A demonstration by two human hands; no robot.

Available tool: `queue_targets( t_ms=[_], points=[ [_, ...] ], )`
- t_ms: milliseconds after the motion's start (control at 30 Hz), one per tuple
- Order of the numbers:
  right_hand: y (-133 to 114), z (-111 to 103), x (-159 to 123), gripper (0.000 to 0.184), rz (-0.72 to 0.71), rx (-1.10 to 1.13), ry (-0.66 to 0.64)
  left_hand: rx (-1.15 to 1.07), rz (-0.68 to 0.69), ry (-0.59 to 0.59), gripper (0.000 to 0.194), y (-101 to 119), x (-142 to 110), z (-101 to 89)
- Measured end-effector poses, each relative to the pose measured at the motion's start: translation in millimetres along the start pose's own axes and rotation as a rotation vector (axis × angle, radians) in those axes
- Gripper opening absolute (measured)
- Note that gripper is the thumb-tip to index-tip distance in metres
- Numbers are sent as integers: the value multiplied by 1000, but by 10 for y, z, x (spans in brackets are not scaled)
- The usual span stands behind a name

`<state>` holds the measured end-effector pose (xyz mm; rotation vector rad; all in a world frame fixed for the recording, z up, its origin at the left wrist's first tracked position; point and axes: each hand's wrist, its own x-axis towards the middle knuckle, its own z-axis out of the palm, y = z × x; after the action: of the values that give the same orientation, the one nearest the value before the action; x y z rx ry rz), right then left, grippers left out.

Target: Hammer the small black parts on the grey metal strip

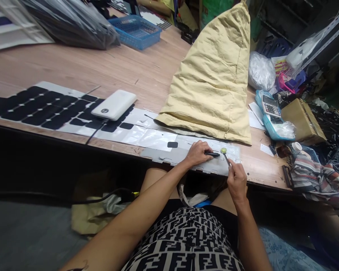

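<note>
My left hand [199, 153] rests at the front edge of the table, its fingers closed on a small, dark, elongated piece [212, 154] whose kind I cannot make out. Close to its right, my right hand [237, 180] grips a small hammer-like tool with a thin metal shaft and a round yellow-green head [223, 150]. That head is just right of the dark piece; whether they touch is unclear. Beneath both lies a pale grey sheet [155, 153] along the edge. A single black rounded patch [172, 144] sits left of my left hand.
A yellow cloth bag [209, 86] lies just beyond my hands. Leftward, a white power-bank-like block [114, 104] with a cable rests on sheets of black rounded patches [35, 101]. A blue basket [138, 32] stands farther back. On the right are a calculator [271, 106] and a cardboard box [302, 120].
</note>
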<state>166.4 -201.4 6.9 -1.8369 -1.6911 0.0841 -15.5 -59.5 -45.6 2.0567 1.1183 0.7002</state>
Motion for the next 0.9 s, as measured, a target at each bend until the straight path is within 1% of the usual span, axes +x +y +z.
queue_targets(
  t_ms=[100, 167, 233, 300, 367, 467, 533, 600, 667, 733, 800, 867, 900],
  points=[
    [254, -60, 118, 38, 72, -91, 80, -7, 7, 8, 16, -21, -2, 15],
    [492, -83, 210, 38, 153, -213, 143, -10, 13, 1, 16, -36, -9, 19],
    [740, -83, 289, 38, 224, -335, 176, -10, 25, -16, 17, -48, -17, 14],
    [948, -59, 341, 38, 239, -415, 181, -6, 36, -35, 17, -56, -19, -4],
    [1083, -20, 362, 39, 238, -472, 197, -3, 44, -60, 18, -54, -14, -33],
    [1155, 32, 355, 38, 237, -520, 218, -7, 77, -123, 18, -29, -30, -89],
    [1151, 46, 341, 38, 236, -533, 211, -8, 137, -177, 18, 3, -103, -121],
    [1135, 45, 332, 38, 236, -540, 204, -5, 227, -236, 18, 37, -253, -138],
    [1121, 37, 329, 38, 236, -544, 198, 10, 304, -274, 18, 68, -467, -129],
    [1110, 30, 329, 38, 234, -548, 194, 63, 321, -263, 17, 93, -702, -92],
    [1103, 27, 332, 37, 234, -551, 194, 138, 304, -227, 16, 117, -903, -38],
    [1097, 28, 334, 37, 236, -554, 199, 184, 294, -203, 20, 144, -1029, 14],
    [1096, 29, 334, 37, 235, -555, 201, 186, 293, -193, 22, 157, -1054, 30]
  ],
)
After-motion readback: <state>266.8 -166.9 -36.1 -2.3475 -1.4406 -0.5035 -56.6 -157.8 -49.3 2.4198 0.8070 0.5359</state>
